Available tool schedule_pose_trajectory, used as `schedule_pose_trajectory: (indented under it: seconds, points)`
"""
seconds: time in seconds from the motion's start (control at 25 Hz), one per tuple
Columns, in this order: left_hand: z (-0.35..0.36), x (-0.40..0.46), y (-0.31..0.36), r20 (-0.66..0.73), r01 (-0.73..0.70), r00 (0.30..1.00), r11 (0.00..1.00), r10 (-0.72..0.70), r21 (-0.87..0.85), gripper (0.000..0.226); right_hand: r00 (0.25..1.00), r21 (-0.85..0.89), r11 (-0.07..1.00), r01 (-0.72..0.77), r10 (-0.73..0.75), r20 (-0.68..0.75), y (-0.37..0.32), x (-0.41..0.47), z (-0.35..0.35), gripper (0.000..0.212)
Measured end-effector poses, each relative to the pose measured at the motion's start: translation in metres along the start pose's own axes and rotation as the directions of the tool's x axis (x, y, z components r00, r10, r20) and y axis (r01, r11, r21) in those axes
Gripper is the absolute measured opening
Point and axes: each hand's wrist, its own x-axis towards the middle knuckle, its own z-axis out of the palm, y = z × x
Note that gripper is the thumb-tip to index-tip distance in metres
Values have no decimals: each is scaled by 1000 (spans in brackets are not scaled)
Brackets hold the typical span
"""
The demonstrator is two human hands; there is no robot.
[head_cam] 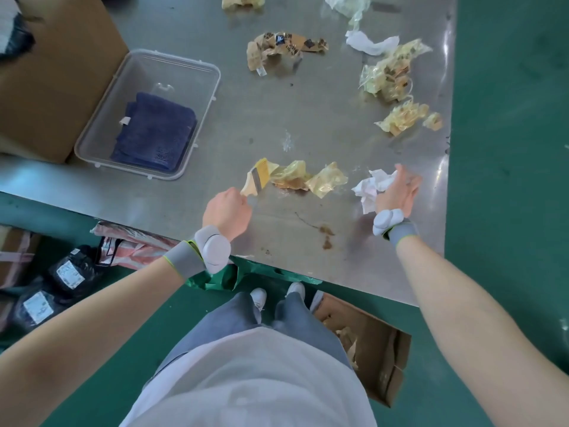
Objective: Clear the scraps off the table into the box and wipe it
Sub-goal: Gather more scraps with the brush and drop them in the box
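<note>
My left hand (pixel 227 211) gripped the brush (pixel 257 177) by its handle, bristles touching the yellow film scraps (pixel 303 178) at the bench's (pixel 277 118) near edge. My right hand (pixel 397 192) lay against the crumpled white paper (pixel 371 188) at 3 o'clock of them, fingers blurred; whether spread or curled, I could not tell. The scraps looked light, soft and crinkly, apt to slide on the steel: better swept than pinched. The box (pixel 375 349) on the floor at 6 o'clock was partly hidden by my legs. The blue cloth (pixel 155 131) lay in the clear tray (pixel 197 118) at 10 o'clock.

White labels on the black parcels (pixel 66 272) and print on the scraps (pixel 286 44) are illegible.
</note>
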Motion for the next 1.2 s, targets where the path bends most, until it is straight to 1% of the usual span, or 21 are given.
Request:
schedule_pose_trajectory:
  seconds: [0.12,0.2,0.24,0.44,0.56,0.72,0.84,0.92,1.08,1.2]
  points:
    - [0,3,9,-29,35,999,998,-33,50,21,984,-71,994,78,-65,168,6,4,13,76]
    - [1,6,15,-42,55,998,996,-52,66,18,958,-70,987,146,-124,257,4,3,17,83]
    - [1,7,17,-49,61,997,995,-58,74,18,948,-60,983,175,-151,280,4,4,19,85]
    - [4,13,26,-81,71,995,992,-63,104,18,881,13,936,351,-335,336,-2,10,19,89]
    - [10,17,35,-63,28,998,995,-22,96,21,853,35,903,428,-417,313,-5,12,21,101]
    - [25,19,59,3,-60,998,995,60,76,21,847,57,895,442,-438,300,-4,12,27,122]
    - [36,19,79,56,-106,993,991,102,75,24,844,89,901,425,-430,321,-5,12,31,128]
    - [41,19,89,57,-122,991,990,118,68,26,837,99,904,415,-422,348,-9,11,33,128]
    - [34,11,95,-48,-154,987,987,156,46,22,832,107,901,420,-430,351,-12,14,34,124]
    - [13,10,87,-190,-110,976,994,111,14,22,830,103,896,432,-440,342,-13,17,34,124]
